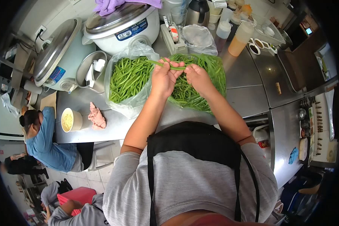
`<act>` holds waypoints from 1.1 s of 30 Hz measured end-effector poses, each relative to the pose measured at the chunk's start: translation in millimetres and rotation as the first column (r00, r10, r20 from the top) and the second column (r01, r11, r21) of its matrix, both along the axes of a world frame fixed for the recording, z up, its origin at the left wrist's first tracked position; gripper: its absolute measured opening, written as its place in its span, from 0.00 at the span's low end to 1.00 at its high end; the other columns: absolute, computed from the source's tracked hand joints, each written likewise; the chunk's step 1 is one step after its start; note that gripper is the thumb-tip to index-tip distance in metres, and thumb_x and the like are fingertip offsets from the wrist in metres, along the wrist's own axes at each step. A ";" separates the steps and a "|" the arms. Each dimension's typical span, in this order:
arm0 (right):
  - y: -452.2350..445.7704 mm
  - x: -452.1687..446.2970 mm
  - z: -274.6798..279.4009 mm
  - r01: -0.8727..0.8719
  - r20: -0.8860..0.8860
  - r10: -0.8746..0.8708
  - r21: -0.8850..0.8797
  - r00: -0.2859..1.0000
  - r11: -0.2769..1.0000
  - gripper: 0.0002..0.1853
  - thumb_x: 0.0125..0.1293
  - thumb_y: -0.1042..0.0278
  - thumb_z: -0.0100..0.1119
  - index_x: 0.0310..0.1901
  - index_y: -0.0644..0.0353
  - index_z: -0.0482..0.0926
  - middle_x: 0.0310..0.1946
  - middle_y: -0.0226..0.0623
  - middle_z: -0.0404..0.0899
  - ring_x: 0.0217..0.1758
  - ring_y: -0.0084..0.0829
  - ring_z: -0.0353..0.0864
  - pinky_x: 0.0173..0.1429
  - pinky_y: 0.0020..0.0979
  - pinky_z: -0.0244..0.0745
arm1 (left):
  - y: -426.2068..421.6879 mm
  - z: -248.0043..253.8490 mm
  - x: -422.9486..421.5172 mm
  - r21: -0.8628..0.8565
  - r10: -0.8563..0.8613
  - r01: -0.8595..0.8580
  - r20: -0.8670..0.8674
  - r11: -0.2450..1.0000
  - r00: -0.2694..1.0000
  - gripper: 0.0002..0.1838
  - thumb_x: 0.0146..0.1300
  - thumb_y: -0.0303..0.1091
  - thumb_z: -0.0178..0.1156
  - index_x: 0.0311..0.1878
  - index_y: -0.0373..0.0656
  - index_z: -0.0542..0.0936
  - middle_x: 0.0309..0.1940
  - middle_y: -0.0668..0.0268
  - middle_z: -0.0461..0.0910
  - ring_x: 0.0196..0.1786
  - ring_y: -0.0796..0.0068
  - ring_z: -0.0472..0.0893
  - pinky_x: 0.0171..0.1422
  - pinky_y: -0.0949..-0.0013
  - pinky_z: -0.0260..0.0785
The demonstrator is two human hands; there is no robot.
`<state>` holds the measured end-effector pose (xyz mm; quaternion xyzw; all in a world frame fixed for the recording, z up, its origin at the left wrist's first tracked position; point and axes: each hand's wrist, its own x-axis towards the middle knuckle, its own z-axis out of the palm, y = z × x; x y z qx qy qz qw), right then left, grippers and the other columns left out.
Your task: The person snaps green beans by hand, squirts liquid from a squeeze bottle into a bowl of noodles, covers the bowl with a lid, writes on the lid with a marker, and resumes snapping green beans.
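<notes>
Over the gap between two plastic bags, my left hand (165, 78) has its fingers curled round green beans (173, 67). My right hand (198, 78) pinches the right end of the same beans. The left bag (129, 80) lies open and is full of green beans. More green beans fill the right bag (214, 75), a clear one, partly under my hands and forearms. Both bags rest on the steel counter (116, 126).
Two large rice cookers (120, 26) (58, 52) and a metal pot (91, 71) stand behind. A cup (71, 119) and a pink lump (97, 116) sit left. Sauce bottles (241, 38) stand back right. A person in blue (54, 145) leans at the counter's left end.
</notes>
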<state>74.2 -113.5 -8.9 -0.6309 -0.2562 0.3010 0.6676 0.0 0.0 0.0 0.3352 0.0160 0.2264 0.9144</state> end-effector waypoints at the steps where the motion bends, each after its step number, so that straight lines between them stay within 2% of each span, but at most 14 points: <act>1: -0.3 -2.8 2.2 0.018 -0.070 -0.016 0.032 0.997 0.999 0.10 0.64 0.62 0.42 0.32 0.60 0.67 0.17 0.24 0.64 0.19 0.16 0.62 0.21 0.20 0.59 | -1.1 0.5 -0.4 -0.051 -0.014 0.013 -0.008 0.999 1.000 0.04 0.64 0.32 0.40 0.39 0.45 0.64 0.28 0.65 0.71 0.43 0.63 0.73 0.50 0.60 0.66; 5: 2.1 -13.4 1.5 0.090 -0.208 -0.070 0.089 0.976 0.992 0.10 0.65 0.61 0.39 0.31 0.57 0.65 0.16 0.20 0.57 0.19 0.14 0.55 0.22 0.19 0.55 | -6.0 -3.6 -0.4 -0.054 0.006 -0.009 -0.063 0.999 0.998 0.03 0.64 0.30 0.39 0.38 0.45 0.63 0.24 0.67 0.67 0.36 0.67 0.73 0.46 0.63 0.66; 8: 4.0 -11.2 -5.8 0.164 -0.038 -0.163 0.022 0.986 0.986 0.10 0.64 0.62 0.41 0.30 0.58 0.66 0.16 0.28 0.64 0.18 0.23 0.64 0.22 0.25 0.60 | -12.2 -0.7 0.9 0.207 0.131 -0.107 -0.107 0.973 0.986 0.03 0.63 0.28 0.38 0.37 0.42 0.63 0.24 0.67 0.66 0.32 0.71 0.71 0.43 0.67 0.65; 9: 4.9 -7.5 -9.5 0.253 0.292 -0.232 -0.039 0.928 0.967 0.10 0.63 0.62 0.42 0.30 0.59 0.67 0.17 0.33 0.67 0.20 0.28 0.67 0.23 0.29 0.62 | -17.2 -2.5 2.2 0.367 0.198 -0.168 -0.045 0.915 0.979 0.03 0.63 0.27 0.38 0.37 0.41 0.62 0.24 0.67 0.65 0.32 0.73 0.70 0.43 0.68 0.65; 11: 5.7 0.7 -16.5 0.457 0.824 -0.218 -0.055 0.522 0.888 0.11 0.61 0.62 0.45 0.29 0.61 0.68 0.20 0.42 0.74 0.22 0.37 0.75 0.26 0.37 0.67 | -28.3 -8.1 1.8 0.641 0.291 -0.289 0.105 0.711 0.951 0.03 0.63 0.26 0.38 0.36 0.39 0.62 0.24 0.67 0.64 0.30 0.76 0.69 0.41 0.70 0.64; 12: 3.8 1.6 -14.0 0.452 0.832 -0.145 -0.138 0.536 0.881 0.11 0.60 0.62 0.45 0.29 0.61 0.69 0.20 0.44 0.74 0.24 0.40 0.75 0.27 0.40 0.67 | -30.6 -5.3 -2.2 0.763 0.300 -0.246 0.072 0.597 0.951 0.03 0.63 0.26 0.38 0.36 0.37 0.62 0.24 0.66 0.63 0.29 0.79 0.67 0.40 0.73 0.64; 14: 1.7 3.6 -4.0 0.439 0.829 -0.002 -0.295 0.560 0.848 0.11 0.59 0.62 0.46 0.29 0.61 0.70 0.22 0.48 0.75 0.27 0.46 0.76 0.30 0.44 0.68 | -29.8 -15.8 -1.4 0.729 0.315 -0.245 0.042 0.639 0.948 0.04 0.63 0.27 0.38 0.36 0.37 0.62 0.23 0.67 0.63 0.27 0.79 0.66 0.38 0.73 0.65; 20: -6.8 28.5 -1.5 0.483 0.789 0.213 -0.539 0.576 0.690 0.12 0.59 0.61 0.45 0.32 0.62 0.72 0.25 0.49 0.75 0.30 0.45 0.76 0.33 0.41 0.70 | -27.2 -15.6 -6.2 0.595 0.264 -0.130 -0.143 0.793 0.954 0.06 0.63 0.31 0.41 0.37 0.38 0.63 0.17 0.71 0.62 0.18 0.82 0.63 0.28 0.75 0.64; 23: -14.0 42.0 -13.4 0.250 0.794 0.079 -0.281 0.603 0.927 0.15 0.61 0.61 0.43 0.43 0.62 0.73 0.28 0.46 0.77 0.34 0.34 0.77 0.37 0.34 0.70 | -18.3 -18.1 -4.8 0.533 0.223 -0.041 -0.283 0.845 0.933 0.06 0.62 0.32 0.44 0.37 0.40 0.65 0.17 0.73 0.64 0.16 0.85 0.62 0.22 0.77 0.61; 24: -12.7 42.1 -12.1 0.176 0.700 0.008 -0.191 0.714 0.966 0.16 0.62 0.61 0.43 0.46 0.62 0.72 0.30 0.44 0.77 0.35 0.30 0.76 0.38 0.32 0.69 | -19.5 -14.5 -3.4 0.518 0.201 -0.015 -0.305 0.855 0.931 0.06 0.62 0.33 0.46 0.36 0.40 0.66 0.18 0.73 0.65 0.16 0.86 0.62 0.19 0.79 0.60; 26: -5.9 38.3 -7.7 0.071 0.444 -0.076 0.027 0.893 0.997 0.18 0.64 0.61 0.41 0.52 0.61 0.69 0.33 0.40 0.77 0.37 0.23 0.75 0.40 0.27 0.68 | -23.2 -8.4 -1.8 0.475 0.121 0.070 -0.361 0.877 0.924 0.06 0.61 0.33 0.48 0.35 0.41 0.67 0.17 0.75 0.65 0.15 0.87 0.62 0.18 0.81 0.57; 29: -4.5 16.6 6.7 -0.018 0.242 -0.001 0.076 0.970 0.997 0.18 0.65 0.61 0.41 0.52 0.61 0.69 0.33 0.32 0.77 0.37 0.20 0.72 0.43 0.23 0.66 | -29.1 -5.0 1.0 0.395 -0.050 0.232 -0.420 0.889 0.906 0.06 0.60 0.35 0.50 0.34 0.43 0.68 0.15 0.76 0.63 0.14 0.86 0.60 0.18 0.81 0.55; 31: 1.2 11.2 0.7 0.019 0.303 -0.072 0.172 0.950 0.985 0.17 0.64 0.63 0.42 0.50 0.61 0.71 0.33 0.33 0.76 0.36 0.22 0.72 0.42 0.24 0.66 | -27.5 -8.8 4.4 0.355 -0.160 0.319 -0.410 0.879 0.898 0.07 0.60 0.35 0.51 0.35 0.43 0.70 0.15 0.76 0.62 0.14 0.86 0.59 0.18 0.81 0.53; 33: 2.9 13.7 -5.4 0.065 0.491 -0.165 0.214 0.855 0.975 0.15 0.63 0.64 0.44 0.48 0.60 0.72 0.32 0.32 0.76 0.34 0.22 0.72 0.40 0.24 0.66 | -13.5 -16.8 6.5 0.494 -0.037 0.263 -0.420 0.829 0.907 0.08 0.59 0.33 0.51 0.38 0.38 0.73 0.19 0.74 0.69 0.19 0.85 0.66 0.23 0.79 0.60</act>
